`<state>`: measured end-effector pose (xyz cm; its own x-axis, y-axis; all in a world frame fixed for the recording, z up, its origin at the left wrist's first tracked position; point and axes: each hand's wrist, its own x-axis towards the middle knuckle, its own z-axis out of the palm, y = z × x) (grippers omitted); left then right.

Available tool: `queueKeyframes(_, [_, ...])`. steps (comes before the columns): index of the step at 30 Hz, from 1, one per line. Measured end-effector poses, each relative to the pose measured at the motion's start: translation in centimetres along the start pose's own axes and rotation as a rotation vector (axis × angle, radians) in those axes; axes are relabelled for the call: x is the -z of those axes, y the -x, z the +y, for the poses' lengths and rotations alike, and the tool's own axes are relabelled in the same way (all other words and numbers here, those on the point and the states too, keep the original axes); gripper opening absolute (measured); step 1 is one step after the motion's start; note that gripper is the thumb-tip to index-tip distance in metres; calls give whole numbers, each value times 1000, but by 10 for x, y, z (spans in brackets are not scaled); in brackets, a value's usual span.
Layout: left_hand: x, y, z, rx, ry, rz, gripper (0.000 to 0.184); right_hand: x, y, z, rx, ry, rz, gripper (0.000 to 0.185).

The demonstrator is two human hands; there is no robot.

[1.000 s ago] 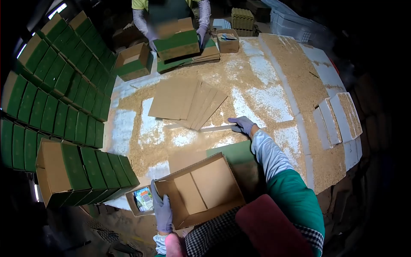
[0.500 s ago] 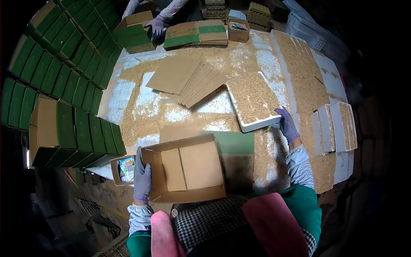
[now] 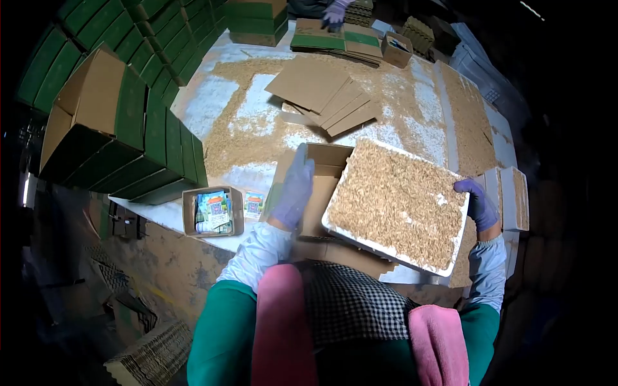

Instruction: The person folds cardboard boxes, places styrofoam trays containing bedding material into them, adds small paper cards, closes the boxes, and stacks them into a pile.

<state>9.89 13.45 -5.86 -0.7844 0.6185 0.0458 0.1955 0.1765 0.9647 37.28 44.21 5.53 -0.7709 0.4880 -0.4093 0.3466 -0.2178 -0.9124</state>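
My right hand (image 3: pixel 477 204), in a purple glove, grips the right edge of a white foam tray (image 3: pixel 459 248) topped with tan husks or shavings. The tray is tilted and partly covers an open cardboard box (image 3: pixel 329 154). My gloved left hand (image 3: pixel 296 190) is at the box's left wall, fingers pointing up along it and thumb on the inner side. The tray hides much of the box's inside. Left of that hand, a small carton (image 3: pixel 237 209) holds printed packets (image 3: pixel 214 211). One printed card (image 3: pixel 253 204) lies beside it.
Cardboard sheets (image 3: pixel 309 83) lie fanned on the husk-strewn table (image 3: pixel 222 96). Green cartons (image 3: pixel 161 128) are stacked at the left. More foam trays (image 3: pixel 515 193) stand at the right. At the far side, a co-worker's gloved hand (image 3: pixel 335 14) is over flattened cartons (image 3: pixel 335 40).
My right hand has lifted the foam tray and brought it toward me, over the box. The view has shifted left. The co-worker's hand has moved from a box to the flattened cartons.
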Motion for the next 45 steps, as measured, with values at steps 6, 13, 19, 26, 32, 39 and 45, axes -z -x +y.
queueKeyframes(6, [15,15,-8,-52,275,-159,50,-76,-25,-23,-72,446,-105,34])
queueKeyframes(13, [22,13,-60,-343,210,-15,47,-122,-85,-24,-202,1116,-455,50])
queueKeyframes(19, [46,60,-198,-60,-714,298,37,-187,-84,13,111,2170,-320,17])
queueKeyframes(26, [59,47,-149,200,-571,151,32,-270,-133,-114,226,1267,-490,40])
queueKeyframes(32, [56,48,-192,279,-739,187,20,-297,-370,25,687,1531,-100,86])
queueKeyframes(39, [63,49,-191,257,-683,71,8,-284,-350,-2,569,1399,-163,41])
queueKeyframes(45, [84,20,14,-355,-530,382,10,-206,-218,-61,865,547,130,24])
